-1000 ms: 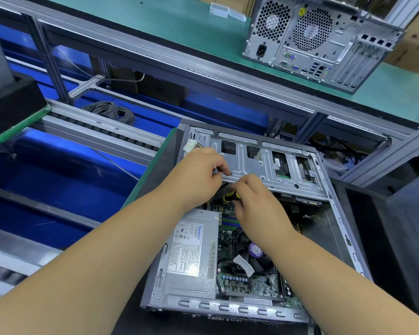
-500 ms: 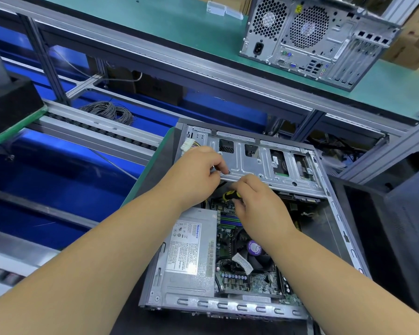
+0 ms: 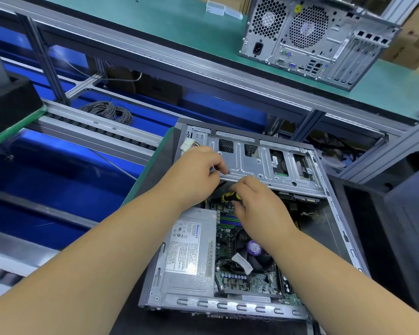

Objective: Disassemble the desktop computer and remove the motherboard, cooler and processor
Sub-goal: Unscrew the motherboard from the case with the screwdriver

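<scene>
Hands work inside the open computer case (image 3: 334, 213) lying on its side: the right hand (image 3: 259, 211) grasps a yellow-black screwdriver (image 3: 230, 197), the left hand (image 3: 198, 175) pinches the drive cage (image 3: 264, 165) edge. "Huntkey" reads on the power supply (image 3: 186, 252) label; motherboard (image 3: 230, 279) and cooler (image 3: 254, 252) remain inside.

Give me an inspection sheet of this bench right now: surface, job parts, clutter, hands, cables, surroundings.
Surface: dark bench under the open case.
Job's things: open computer case lying on its side; power supply, motherboard and cooler fan still inside.
Clutter: nothing seen.
Hands: left hand grips the drive cage edge; right hand holds a yellow-black screwdriver.
Cables: white connector on coloured wires at the case corner; grey wire coil.
Surroundings: second tower on green shelf; roller conveyor.
</scene>
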